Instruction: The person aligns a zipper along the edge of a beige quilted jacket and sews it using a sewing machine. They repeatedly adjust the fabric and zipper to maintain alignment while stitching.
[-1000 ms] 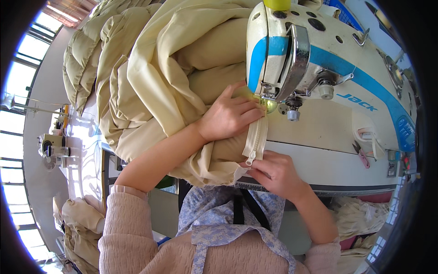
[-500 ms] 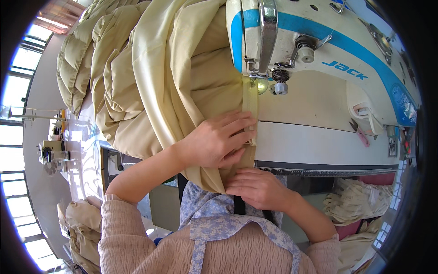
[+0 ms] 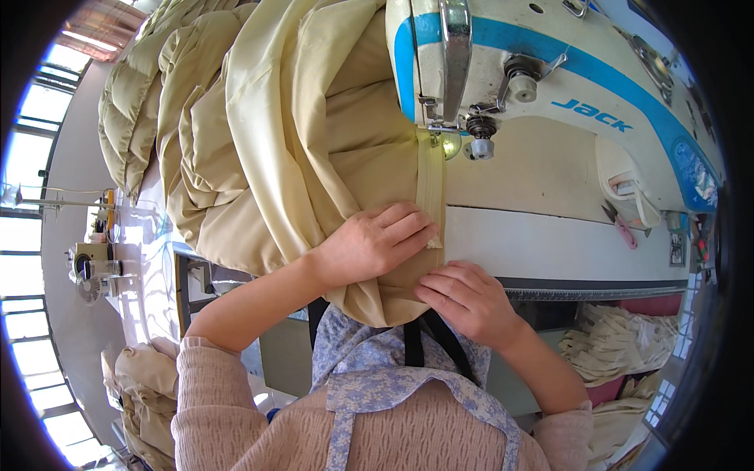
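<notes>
I'm watching the left hand (image 3: pixel 375 243) lying flat, fingers spread, pressing down on the cream fabric (image 3: pixel 314 141) just beside the zipper tape (image 3: pixel 430 188). The right hand (image 3: pixel 465 302) is sitting at the near edge of the table (image 3: pixel 550 251), fingers curled onto the fabric's hem; I can't tell whether it is pinching the cloth or only resting on it, since the fingertips are tucking under the fold. The two hands are lying close together, not touching. The zipper tape is running straight from between the hands up to the presser foot of the sewing machine (image 3: pixel 550 55), and the needle itself is too small for me to make out. The machine's top is getting cut off by the upper rim. The fabric is piling high on the left, hiding the table there. A pair of pink snips (image 3: pixel 620 228) is lying to the right, partly blurred by the lens edge.
</notes>
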Tool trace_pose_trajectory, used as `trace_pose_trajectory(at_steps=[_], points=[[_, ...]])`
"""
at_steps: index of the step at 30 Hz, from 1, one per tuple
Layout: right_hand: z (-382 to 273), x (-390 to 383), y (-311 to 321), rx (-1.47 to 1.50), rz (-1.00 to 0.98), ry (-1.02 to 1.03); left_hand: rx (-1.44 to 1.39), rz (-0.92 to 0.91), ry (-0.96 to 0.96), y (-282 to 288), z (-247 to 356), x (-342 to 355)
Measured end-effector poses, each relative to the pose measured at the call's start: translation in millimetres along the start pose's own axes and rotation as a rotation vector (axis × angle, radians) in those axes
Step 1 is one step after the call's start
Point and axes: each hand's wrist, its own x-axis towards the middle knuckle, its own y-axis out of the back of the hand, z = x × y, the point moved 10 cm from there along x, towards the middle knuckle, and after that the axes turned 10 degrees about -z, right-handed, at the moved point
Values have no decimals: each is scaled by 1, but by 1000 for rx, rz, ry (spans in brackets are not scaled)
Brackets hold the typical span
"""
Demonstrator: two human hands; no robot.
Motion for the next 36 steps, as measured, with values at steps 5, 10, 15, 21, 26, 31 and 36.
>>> trace_pose_trajectory(at_steps=[5, 10, 15, 21, 26, 31, 36], points=[[1, 0, -2, 10, 12, 11, -14, 16, -47, 0, 0, 0], [8, 0, -2, 68, 0, 10, -69, 52, -42, 2, -1, 3], [8, 2, -1, 47, -13, 9, -169, 75, -49, 2, -6, 0], [10, 8, 2, 41, -53, -12, -154, 115, -79, -2, -12, -2], [25, 21, 5, 28, -75, -44, -124, 120, -81, 1, -27, 5], [45, 38, 10, 32, -68, -62, -163, 119, -56, -4, -52, 16], [54, 47, 13, -41, -37, -51, -202, 110, -66, -3, -72, 25]])
